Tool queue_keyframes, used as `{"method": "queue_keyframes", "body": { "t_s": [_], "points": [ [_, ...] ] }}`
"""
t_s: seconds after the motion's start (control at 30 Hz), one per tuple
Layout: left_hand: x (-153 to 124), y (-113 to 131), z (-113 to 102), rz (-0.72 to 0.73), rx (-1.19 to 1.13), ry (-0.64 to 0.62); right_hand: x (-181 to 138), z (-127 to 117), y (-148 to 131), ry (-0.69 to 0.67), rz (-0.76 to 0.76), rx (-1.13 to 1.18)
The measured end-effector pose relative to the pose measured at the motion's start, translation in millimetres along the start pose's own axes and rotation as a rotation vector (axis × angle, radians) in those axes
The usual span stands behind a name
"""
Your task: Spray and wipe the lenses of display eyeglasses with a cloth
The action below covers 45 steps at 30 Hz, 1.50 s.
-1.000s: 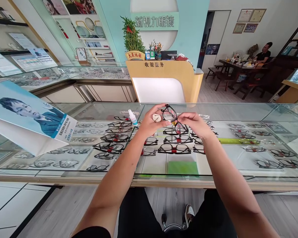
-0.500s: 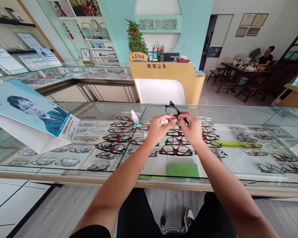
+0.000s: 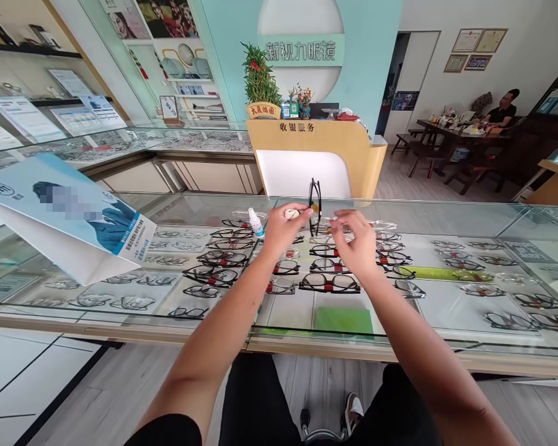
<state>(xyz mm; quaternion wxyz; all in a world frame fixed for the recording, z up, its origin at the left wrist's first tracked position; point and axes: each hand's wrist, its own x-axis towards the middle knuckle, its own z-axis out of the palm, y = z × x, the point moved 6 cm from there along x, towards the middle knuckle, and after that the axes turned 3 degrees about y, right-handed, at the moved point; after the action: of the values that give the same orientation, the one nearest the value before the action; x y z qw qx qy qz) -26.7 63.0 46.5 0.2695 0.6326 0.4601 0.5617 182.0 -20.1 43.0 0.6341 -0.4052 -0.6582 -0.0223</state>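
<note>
Above the glass display case (image 3: 344, 316), my left hand (image 3: 283, 230) is closed on a pair of dark-framed eyeglasses (image 3: 315, 207), which now stands edge-on and upright. A small white wad, perhaps a folded cloth (image 3: 291, 214), is tucked in the same hand. Just right of the eyeglasses is my right hand (image 3: 359, 243), its fingers bent and apart, touching nothing that I can see. A white spray bottle (image 3: 255, 223) with a blue-and-red label stands on the glass left of my left hand.
Rows of eyeglasses (image 3: 329, 283) lie inside the case under both hands, beside a green box (image 3: 344, 320). A folded advertising card (image 3: 69, 217) stands on the left. Beyond are a wooden cashier counter (image 3: 367, 161) and a seated person (image 3: 503, 111) at a table.
The right hand has let go of the eyeglasses and moved slightly apart from them. The eyeglasses have turned from tilted to upright in my left hand.
</note>
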Motion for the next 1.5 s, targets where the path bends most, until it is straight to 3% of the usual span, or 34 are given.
{"method": "queue_keyframes", "body": {
  "t_s": [0.1, 0.2, 0.3, 0.37, 0.7, 1.03, 1.2, 1.33, 1.5],
  "points": [
    [39, 5, -13, 0.053, 0.286, -0.115, 7, -13, 16, 0.065, 0.186, -0.004],
    [79, 5, -12, 0.12, 0.649, -0.311, 7, -11, 27, -0.031, 0.331, 0.024],
    [108, -10, 0, 0.103, 0.976, -0.54, 5, -6, 25, -0.096, 0.341, 0.016],
    [120, -23, 7, 0.08, 1.127, -0.629, 4, -3, 22, -0.113, 0.328, 0.009],
    [135, -79, 21, -0.076, 1.224, -0.75, 3, 1, 18, -0.137, 0.284, 0.025],
    [135, -93, 28, -0.077, 1.257, -0.779, -1, 6, 18, -0.164, 0.261, 0.03],
    [133, -72, 23, -0.027, 1.262, -0.729, 0, 8, 18, -0.242, 0.236, -0.017],
    [127, -32, -6, 0.046, 1.238, -0.616, -2, 3, 26, -0.226, 0.227, -0.056],
    [85, 10, -83, 0.127, 1.16, -0.394, 0, 0, 17, -0.186, 0.132, -0.093]
  ]
}}
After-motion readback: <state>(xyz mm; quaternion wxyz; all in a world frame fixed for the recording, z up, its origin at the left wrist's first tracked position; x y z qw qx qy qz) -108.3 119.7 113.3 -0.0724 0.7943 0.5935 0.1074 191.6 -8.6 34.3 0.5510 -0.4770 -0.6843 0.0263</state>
